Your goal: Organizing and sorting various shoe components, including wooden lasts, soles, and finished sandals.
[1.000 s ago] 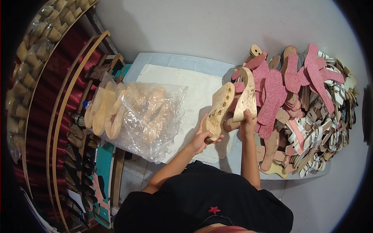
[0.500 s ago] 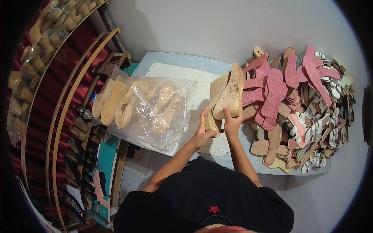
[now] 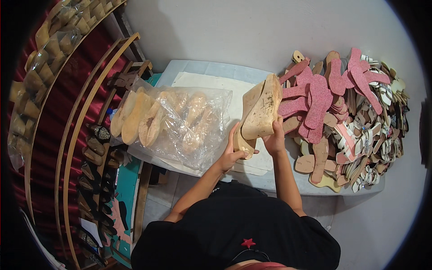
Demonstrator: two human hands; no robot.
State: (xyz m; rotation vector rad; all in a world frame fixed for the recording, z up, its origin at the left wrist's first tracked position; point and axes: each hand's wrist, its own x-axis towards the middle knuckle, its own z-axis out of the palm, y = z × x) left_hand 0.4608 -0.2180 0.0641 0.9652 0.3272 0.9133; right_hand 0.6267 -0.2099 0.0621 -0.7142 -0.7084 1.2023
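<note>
Two wooden wedge shoe soles (image 3: 261, 110) are held together over the table, their thick heel ends pointing away from me and the thin toe ends toward me. Wrapped round the toe end is my left hand (image 3: 232, 154), closed, its thumb on the near face. My right hand (image 3: 274, 138) grips the pair from the right side, its fingers partly hidden behind the wood. Left of them lies a clear plastic bag (image 3: 218, 101) with several similar wooden soles (image 3: 131, 121) in it, some sticking out of its open left end.
Pink glitter sole pieces (image 3: 318, 96) lie heaped on the right of the table, beside a large pile of strappy sandals (image 3: 364, 130). White paper (image 3: 211, 81) covers part of the grey table (image 3: 180, 67). At the left stand wooden racks (image 3: 65, 148) with shoes and bagged wedges.
The wedge soles have turned slightly in my hands. My right hand has shifted a little outward along the wood, its thumb no longer lying across the front face.
</note>
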